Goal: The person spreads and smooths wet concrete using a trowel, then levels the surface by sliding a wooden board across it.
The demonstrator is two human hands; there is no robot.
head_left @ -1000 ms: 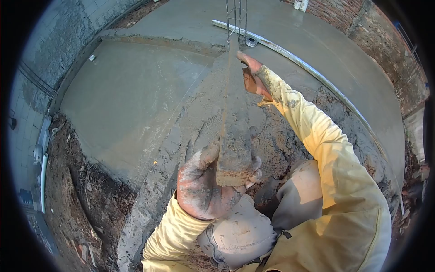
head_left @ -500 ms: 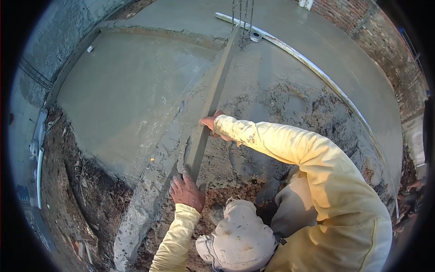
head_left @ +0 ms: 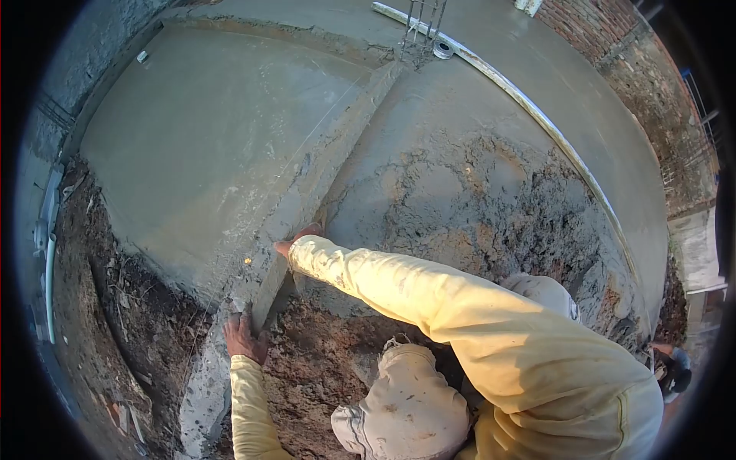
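A long straight board [head_left: 274, 282], coated in cement, lies on edge along the side of the wet concrete strip. My left hand [head_left: 244, 337] grips its near end, fingers over the top. Farther up, my right hand [head_left: 297, 239] is closed on the same board, the thumb side showing on top and the rest hidden behind it. Smooth grey concrete [head_left: 207, 138] spreads on the left of the strip, and rough wet mortar [head_left: 460, 199] lies on the right.
Upright rebar [head_left: 424, 21] stands at the far end beside a roll of tape [head_left: 443, 49]. A long pale pipe [head_left: 537, 115] curves along the right. Broken soil [head_left: 322, 360] lies by my knees. Another person [head_left: 675, 372] is at the far right edge.
The board was first tilted up toward me, then lowered, and has since shifted left and nearer against the strip. Both hands moved left with it. The other person has come further into view.
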